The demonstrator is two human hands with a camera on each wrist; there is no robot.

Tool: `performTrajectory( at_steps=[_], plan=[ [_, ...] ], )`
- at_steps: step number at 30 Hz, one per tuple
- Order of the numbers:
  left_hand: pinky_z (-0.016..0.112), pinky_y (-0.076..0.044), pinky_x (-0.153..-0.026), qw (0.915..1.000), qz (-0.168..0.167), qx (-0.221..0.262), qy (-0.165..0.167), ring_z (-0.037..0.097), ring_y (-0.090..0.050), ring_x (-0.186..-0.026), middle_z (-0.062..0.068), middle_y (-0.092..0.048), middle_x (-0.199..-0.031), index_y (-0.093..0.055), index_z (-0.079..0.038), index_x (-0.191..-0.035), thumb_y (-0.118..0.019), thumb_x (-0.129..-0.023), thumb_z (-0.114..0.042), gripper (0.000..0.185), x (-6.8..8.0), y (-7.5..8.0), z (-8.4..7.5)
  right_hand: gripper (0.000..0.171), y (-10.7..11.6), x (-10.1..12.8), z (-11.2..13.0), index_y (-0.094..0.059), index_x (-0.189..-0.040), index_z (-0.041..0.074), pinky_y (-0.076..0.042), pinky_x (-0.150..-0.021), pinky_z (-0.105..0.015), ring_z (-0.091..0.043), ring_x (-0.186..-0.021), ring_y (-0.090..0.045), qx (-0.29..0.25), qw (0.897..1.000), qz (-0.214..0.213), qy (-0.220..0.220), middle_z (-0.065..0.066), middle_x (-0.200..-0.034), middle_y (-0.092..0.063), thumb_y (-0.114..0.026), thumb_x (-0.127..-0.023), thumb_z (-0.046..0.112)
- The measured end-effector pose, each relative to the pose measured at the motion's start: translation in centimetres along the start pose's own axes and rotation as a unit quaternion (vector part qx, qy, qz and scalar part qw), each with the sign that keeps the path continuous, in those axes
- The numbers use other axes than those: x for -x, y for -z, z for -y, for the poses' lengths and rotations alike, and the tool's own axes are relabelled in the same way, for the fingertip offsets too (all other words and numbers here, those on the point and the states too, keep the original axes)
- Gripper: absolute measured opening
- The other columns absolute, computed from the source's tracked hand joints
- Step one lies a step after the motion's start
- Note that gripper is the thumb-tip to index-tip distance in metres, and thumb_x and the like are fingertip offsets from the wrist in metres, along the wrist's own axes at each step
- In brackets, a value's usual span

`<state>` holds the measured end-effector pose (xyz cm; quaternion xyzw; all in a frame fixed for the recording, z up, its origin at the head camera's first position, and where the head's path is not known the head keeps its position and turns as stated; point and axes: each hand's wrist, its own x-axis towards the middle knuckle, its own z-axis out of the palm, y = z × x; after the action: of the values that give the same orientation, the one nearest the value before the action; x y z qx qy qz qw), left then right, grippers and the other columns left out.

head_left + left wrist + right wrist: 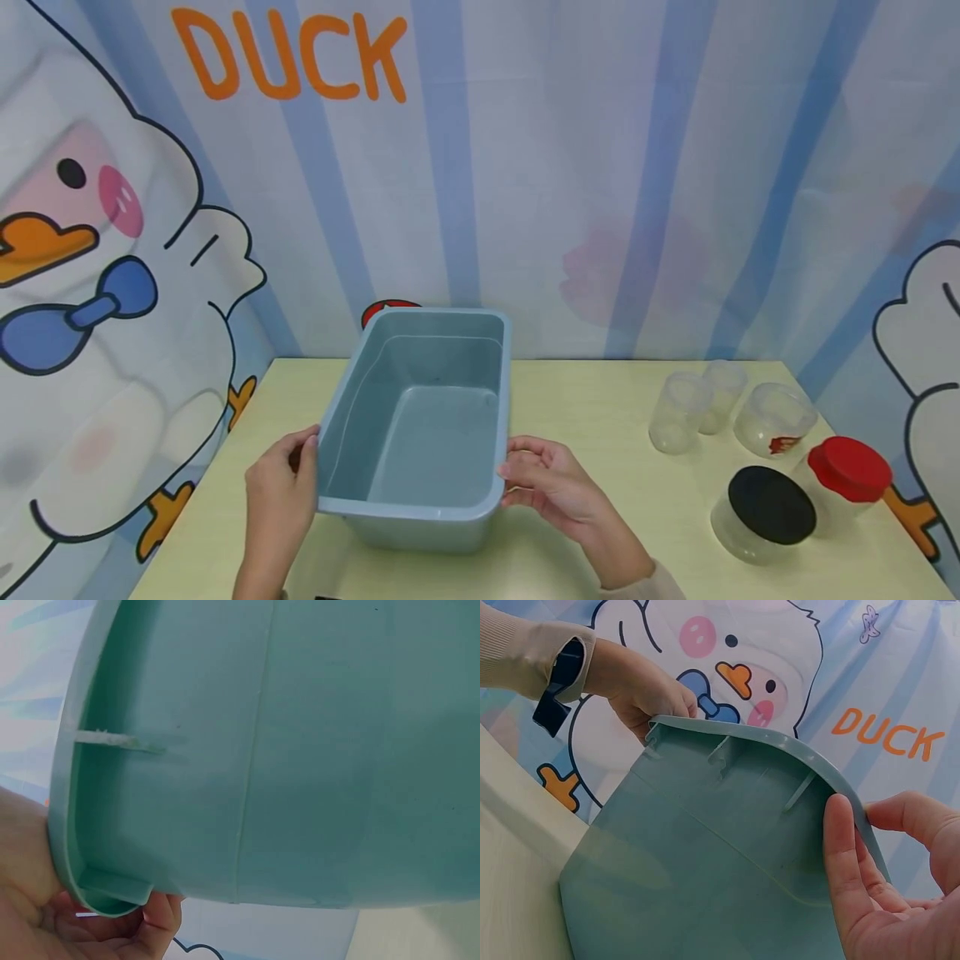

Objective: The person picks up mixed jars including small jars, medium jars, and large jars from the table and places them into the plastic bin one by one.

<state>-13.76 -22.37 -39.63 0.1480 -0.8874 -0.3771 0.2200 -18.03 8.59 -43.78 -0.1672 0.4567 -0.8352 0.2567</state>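
A person's left hand (279, 479) grips the near left corner of a grey-blue plastic tub (420, 425), fingers curled under the rim and thumb above it; in the left wrist view the rim (64, 825) rests against the palm, with one fingertip (161, 915) hooked beneath the lip; the tub sits at the middle of a pale yellow table (585, 400), tipped so that its open mouth faces the person and its far end stands higher; the right hand (551, 487) pinches the near right corner, thumb on the rim and fingers wrapped below, as the right wrist view confirms with the thumb (840, 855) lying flat along the tub's outer wall; the tub appears empty. To the right, well apart from the tub, stand three clear lidless jars (678, 412), a black-lidded jar (765, 512) and a red-lidded jar (843, 479); a duck-print backdrop (112, 250) closes the scene on all sides.

The step in hand looks like positioning the tub with both hands; the next move probably calls for an even two-handed lowering, so that the base settles flat on the table before either grip loosens.
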Motion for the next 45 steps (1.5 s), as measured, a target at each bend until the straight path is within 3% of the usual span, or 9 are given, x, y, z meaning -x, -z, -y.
performTrajectory(
  at_steps=[22, 45],
  plan=[
    [0.051, -0.056, -0.082, 0.9997, 0.022, 0.005, 0.008, 0.034, -0.065, -0.096, 0.027, -0.065, -0.114, -0.063, 0.007, -0.125, -0.05, -0.105, -0.01, 0.03, 0.8, -0.7, -0.9, 0.02, 0.7, 1.2, 0.5, -0.059, -0.112, 0.0, -0.057, -0.069, -0.027, -0.015, -0.073, -0.068, 0.004, 1.0, -0.018, -0.008, -0.003, -0.089, -0.071, -0.057, -0.093, -0.007],
    [0.05, -0.056, -0.083, 0.999, 0.037, 0.021, 0.008, 0.032, -0.063, -0.096, 0.025, -0.065, -0.112, -0.062, 0.008, -0.125, -0.05, -0.105, -0.009, 0.029, 1.6, -1.5, -1.9, 0.023, 2.0, 2.2, 1.1, -0.061, -0.112, 0.002, -0.058, -0.07, -0.027, -0.014, -0.074, -0.068, 0.008, 1.0, 0.007, 0.015, -0.003, -0.09, -0.071, -0.052, -0.094, -0.009]
  ],
)
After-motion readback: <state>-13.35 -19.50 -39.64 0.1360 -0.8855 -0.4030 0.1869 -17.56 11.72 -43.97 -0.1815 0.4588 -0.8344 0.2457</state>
